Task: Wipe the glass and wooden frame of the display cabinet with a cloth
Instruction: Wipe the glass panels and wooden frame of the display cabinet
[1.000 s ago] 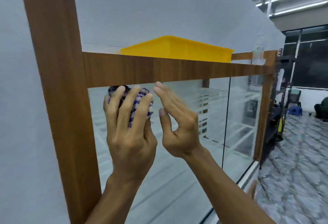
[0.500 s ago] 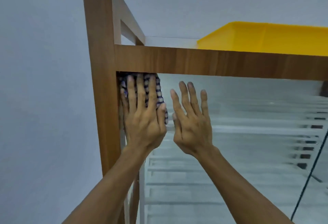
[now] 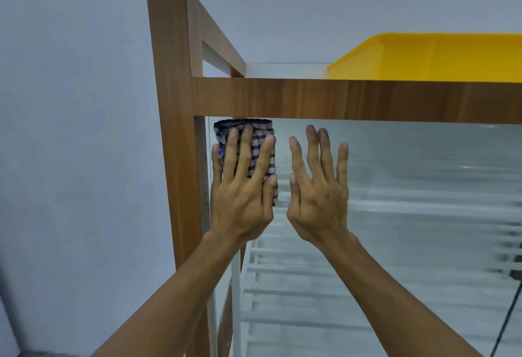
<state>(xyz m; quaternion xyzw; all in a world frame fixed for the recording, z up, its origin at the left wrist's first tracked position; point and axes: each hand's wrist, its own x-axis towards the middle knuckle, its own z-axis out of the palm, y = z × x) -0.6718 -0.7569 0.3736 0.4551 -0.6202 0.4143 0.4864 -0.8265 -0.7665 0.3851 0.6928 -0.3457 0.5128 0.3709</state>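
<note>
My left hand point(image 3: 243, 187) presses a folded blue-and-white checked cloth point(image 3: 260, 136) flat against the glass pane point(image 3: 409, 164) of the display cabinet, in its top left corner. The cloth's upper edge sits just under the wooden top rail point(image 3: 353, 99) and right of the wooden left post point(image 3: 172, 119). The fingers are straight and spread over the cloth. My right hand point(image 3: 319, 187) lies flat on the glass beside it, fingers straight, holding nothing.
A yellow plastic tray point(image 3: 435, 57) stands on the cabinet's top at the right. White shelves point(image 3: 395, 272) show behind the glass. A plain grey wall point(image 3: 70, 130) fills the left side.
The view has swung left and up from the cabinet's middle to its top left corner. My left hand with the cloth now sits slightly lower and right of the post; my right hand has flattened on the glass.
</note>
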